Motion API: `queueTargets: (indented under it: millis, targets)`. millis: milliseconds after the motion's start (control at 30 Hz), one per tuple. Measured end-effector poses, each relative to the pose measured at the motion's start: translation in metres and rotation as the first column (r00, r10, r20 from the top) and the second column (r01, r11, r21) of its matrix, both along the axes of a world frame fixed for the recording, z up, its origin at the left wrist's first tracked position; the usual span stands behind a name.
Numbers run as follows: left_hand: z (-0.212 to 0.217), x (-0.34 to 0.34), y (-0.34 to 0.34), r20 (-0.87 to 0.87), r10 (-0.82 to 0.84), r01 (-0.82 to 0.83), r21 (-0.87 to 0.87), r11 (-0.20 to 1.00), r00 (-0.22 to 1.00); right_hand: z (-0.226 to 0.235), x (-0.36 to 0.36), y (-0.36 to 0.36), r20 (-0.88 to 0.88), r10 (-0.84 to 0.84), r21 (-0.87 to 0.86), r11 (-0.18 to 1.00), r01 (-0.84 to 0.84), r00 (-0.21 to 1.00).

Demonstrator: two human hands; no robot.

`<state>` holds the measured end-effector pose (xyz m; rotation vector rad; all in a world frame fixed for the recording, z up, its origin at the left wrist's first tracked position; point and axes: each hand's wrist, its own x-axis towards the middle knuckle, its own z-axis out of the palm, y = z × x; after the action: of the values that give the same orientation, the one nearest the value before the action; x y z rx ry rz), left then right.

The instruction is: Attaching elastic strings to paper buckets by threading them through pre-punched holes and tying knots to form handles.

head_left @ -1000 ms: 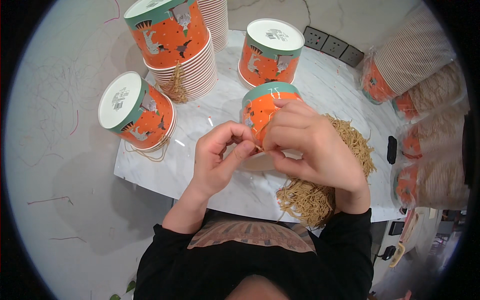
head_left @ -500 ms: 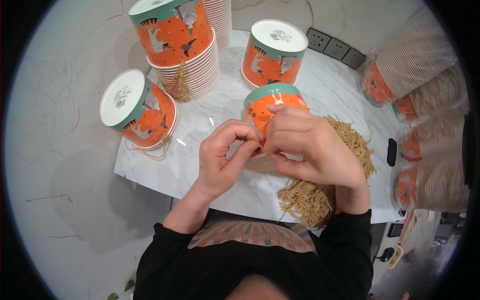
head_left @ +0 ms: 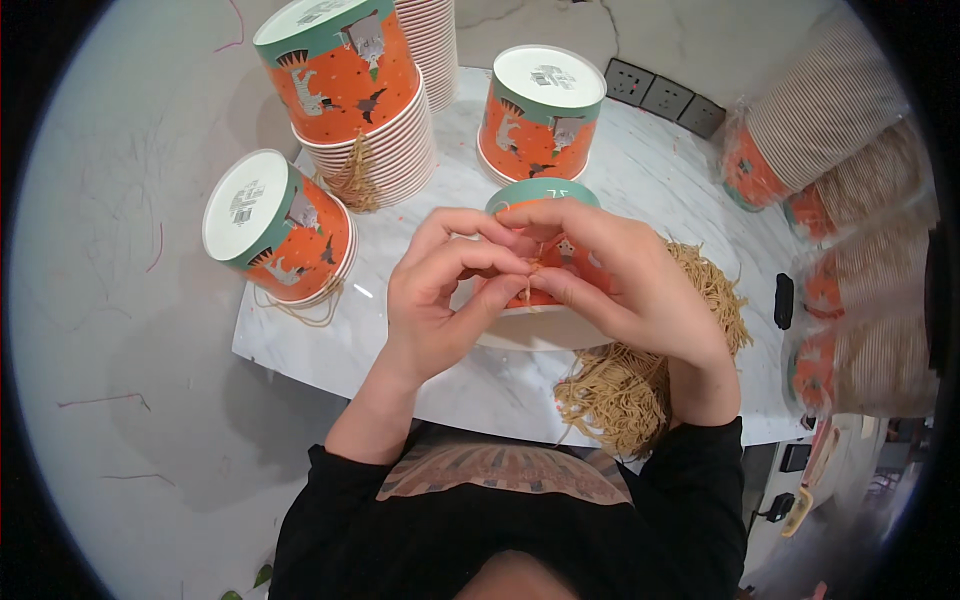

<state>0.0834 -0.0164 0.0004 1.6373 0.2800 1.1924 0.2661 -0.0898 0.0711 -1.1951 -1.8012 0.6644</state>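
Note:
An orange paper bucket (head_left: 582, 262) with a green band is in front of me, green end away and a pale part toward me. Over it my left hand (head_left: 445, 290) and my right hand (head_left: 640, 280) meet, thumbs and fingertips pinched together. Between the fingertips shows a short piece of tan cord (head_left: 529, 294). My fingers hide much of the cord and the bucket's middle. Beside and beneath my right forearm lies a heap of tan cords (head_left: 620, 405), which spreads up along its outer side.
Upside-down buckets stand at the left (head_left: 245, 205) and the back (head_left: 550, 80). A tall bucket stack (head_left: 380, 165) has cords hanging on it. Plastic-wrapped bucket stacks (head_left: 820, 130) lie along the right. Wall sockets (head_left: 665, 98) sit behind the marble-patterned table (head_left: 440, 395).
My left fingers have come up and over the bucket, and my right fingers have spread wider with the thumb against the cord. The whole view has shifted slightly.

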Motion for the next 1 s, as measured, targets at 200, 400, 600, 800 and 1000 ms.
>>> queueTargets:
  millis: [200,400,600,800,1000]
  targets:
    - [-0.003,0.006,0.002,0.106,-0.106,0.117,-0.099,0.988,0.989,-0.001,0.011,0.004,0.099,-0.026,0.09,0.996,0.017,0.995]
    - [-0.005,0.012,0.0,0.223,-0.213,0.289,-0.404,0.868,0.951,0.001,0.013,0.002,0.067,-0.089,0.115,0.99,0.081,0.994]
    - [0.0,0.015,0.0,0.113,-0.166,0.197,-0.39,0.899,0.98,0.001,0.011,0.0,0.072,-0.102,0.129,0.987,0.092,0.992]
    - [-0.004,0.014,0.002,0.017,-0.119,0.118,-0.322,0.939,0.993,0.001,0.008,-0.003,0.169,-0.122,0.189,0.978,0.089,0.978]
    - [-0.001,0.015,-0.003,-0.014,-0.106,0.094,-0.35,0.932,0.994,-0.001,0.004,-0.002,0.278,-0.171,0.29,0.953,0.087,0.945]
